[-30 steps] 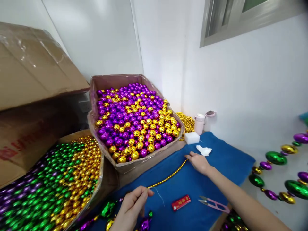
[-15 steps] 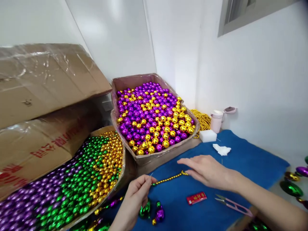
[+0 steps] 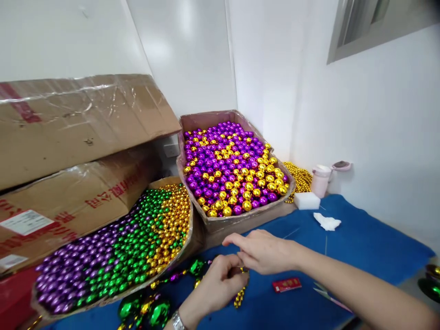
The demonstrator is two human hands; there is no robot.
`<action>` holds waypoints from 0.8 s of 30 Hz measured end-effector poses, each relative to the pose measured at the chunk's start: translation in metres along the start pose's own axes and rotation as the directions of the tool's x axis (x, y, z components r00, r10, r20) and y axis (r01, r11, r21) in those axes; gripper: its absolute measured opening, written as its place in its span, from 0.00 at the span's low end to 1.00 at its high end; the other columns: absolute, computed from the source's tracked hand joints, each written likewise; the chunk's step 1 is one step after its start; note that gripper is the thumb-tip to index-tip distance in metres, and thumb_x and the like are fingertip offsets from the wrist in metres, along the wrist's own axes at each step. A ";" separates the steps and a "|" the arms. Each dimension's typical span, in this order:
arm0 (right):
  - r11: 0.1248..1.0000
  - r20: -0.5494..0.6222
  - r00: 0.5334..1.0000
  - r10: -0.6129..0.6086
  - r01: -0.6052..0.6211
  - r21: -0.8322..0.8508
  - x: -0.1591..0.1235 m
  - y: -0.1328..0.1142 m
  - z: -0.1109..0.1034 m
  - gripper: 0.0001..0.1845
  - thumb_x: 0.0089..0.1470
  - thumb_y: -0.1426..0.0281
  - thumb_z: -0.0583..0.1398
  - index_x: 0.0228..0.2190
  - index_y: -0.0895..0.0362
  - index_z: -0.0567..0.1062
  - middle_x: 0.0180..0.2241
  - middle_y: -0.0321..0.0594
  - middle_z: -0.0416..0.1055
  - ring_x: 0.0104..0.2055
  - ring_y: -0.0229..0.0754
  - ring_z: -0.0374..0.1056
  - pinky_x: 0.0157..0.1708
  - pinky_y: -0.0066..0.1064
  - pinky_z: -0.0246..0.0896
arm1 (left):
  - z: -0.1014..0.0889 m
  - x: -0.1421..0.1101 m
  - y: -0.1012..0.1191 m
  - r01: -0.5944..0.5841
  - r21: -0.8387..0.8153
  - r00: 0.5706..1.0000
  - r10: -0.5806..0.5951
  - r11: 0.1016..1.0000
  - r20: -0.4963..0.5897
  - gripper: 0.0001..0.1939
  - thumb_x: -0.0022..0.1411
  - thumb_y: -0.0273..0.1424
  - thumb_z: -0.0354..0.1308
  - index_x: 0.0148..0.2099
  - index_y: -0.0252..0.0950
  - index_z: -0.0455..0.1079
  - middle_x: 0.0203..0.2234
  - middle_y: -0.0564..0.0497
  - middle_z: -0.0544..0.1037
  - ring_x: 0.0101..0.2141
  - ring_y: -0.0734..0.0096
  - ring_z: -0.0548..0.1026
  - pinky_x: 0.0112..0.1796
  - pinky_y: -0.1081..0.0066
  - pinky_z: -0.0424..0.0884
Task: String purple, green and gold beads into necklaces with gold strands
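Note:
My left hand is closed in a pinch on a strand of small gold beads, which hangs bunched below its fingers over the blue cloth. My right hand lies just above and against it, fingers curled onto the same strand, index finger stretched to the left. A string of large green, purple and gold beads lies on the cloth just left of my left hand.
A box of purple and gold balls stands behind my hands, a tray of purple, green and gold beads at the left, closed cartons behind it. A red packet, snips, white foam block, tissue and pink cup are at the right.
My right hand slid left along the gold strand until it met my left hand; the strand, stretched out before, is now gathered between them. The view turned left.

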State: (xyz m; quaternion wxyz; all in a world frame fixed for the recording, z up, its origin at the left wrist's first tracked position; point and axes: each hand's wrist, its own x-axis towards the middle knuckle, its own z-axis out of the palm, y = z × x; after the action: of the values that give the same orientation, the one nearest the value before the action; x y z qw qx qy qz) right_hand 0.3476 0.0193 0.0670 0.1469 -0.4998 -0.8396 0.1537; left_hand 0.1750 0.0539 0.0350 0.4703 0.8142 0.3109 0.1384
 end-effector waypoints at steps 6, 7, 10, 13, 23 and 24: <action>0.994 -0.010 1.000 0.012 -0.011 0.109 -0.001 0.000 -0.011 0.21 0.54 0.72 0.53 0.50 0.54 0.65 0.28 0.37 0.73 0.29 0.39 0.68 0.28 0.29 0.54 | 0.006 0.001 -0.007 -0.091 0.230 0.994 0.101 0.969 -0.035 0.16 0.60 0.33 0.52 0.20 0.35 0.62 0.16 0.57 0.62 0.21 0.75 0.60 0.23 0.74 0.51; 0.992 -0.014 1.000 0.015 -0.013 0.125 -0.003 0.003 -0.014 0.20 0.53 0.72 0.54 0.49 0.55 0.67 0.27 0.36 0.73 0.28 0.38 0.66 0.27 0.29 0.53 | 0.004 0.001 -0.008 -0.094 0.241 0.994 0.105 0.966 -0.036 0.18 0.60 0.34 0.51 0.19 0.35 0.60 0.16 0.57 0.61 0.21 0.75 0.60 0.23 0.74 0.51; 0.981 0.002 1.000 0.002 -0.002 0.196 -0.017 0.013 -0.024 0.08 0.50 0.73 0.57 0.32 0.57 0.75 0.22 0.35 0.70 0.24 0.36 0.64 0.27 0.30 0.52 | -0.003 -0.001 -0.006 -0.101 0.267 0.992 0.116 0.958 -0.042 0.21 0.62 0.36 0.49 0.19 0.36 0.54 0.16 0.57 0.60 0.21 0.75 0.60 0.24 0.73 0.51; 0.930 0.036 0.998 -0.053 0.037 0.365 -0.032 0.017 -0.028 0.10 0.55 0.70 0.57 0.25 0.57 0.76 0.23 0.34 0.71 0.26 0.35 0.66 0.30 0.29 0.57 | -0.012 -0.005 0.001 -0.115 0.308 0.988 0.141 0.944 -0.063 0.21 0.65 0.38 0.47 0.20 0.37 0.53 0.18 0.56 0.62 0.22 0.74 0.61 0.25 0.73 0.52; 0.109 -0.293 0.934 0.205 0.276 0.955 0.001 -0.044 -0.027 0.13 0.60 0.63 0.55 0.27 0.56 0.68 0.18 0.24 0.51 0.19 0.28 0.46 0.21 0.22 0.45 | -0.018 0.000 0.037 -0.238 0.380 0.965 0.261 0.894 -0.009 0.20 0.64 0.31 0.48 0.20 0.38 0.49 0.17 0.58 0.56 0.20 0.75 0.57 0.23 0.73 0.51; 0.117 -0.309 0.924 0.226 0.289 0.950 0.005 -0.048 -0.036 0.13 0.60 0.64 0.55 0.26 0.57 0.68 0.18 0.24 0.48 0.18 0.28 0.42 0.19 0.22 0.41 | -0.021 0.001 0.042 -0.239 0.381 0.964 0.264 0.893 -0.015 0.21 0.64 0.32 0.47 0.20 0.38 0.49 0.17 0.57 0.56 0.20 0.75 0.56 0.23 0.73 0.51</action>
State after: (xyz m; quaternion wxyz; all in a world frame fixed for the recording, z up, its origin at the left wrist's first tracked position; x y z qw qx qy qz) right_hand 0.3219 0.0064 0.1199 0.6041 -0.2746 -0.4865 0.5683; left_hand 0.1803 0.0535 0.0814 0.2731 0.9174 0.2392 0.1630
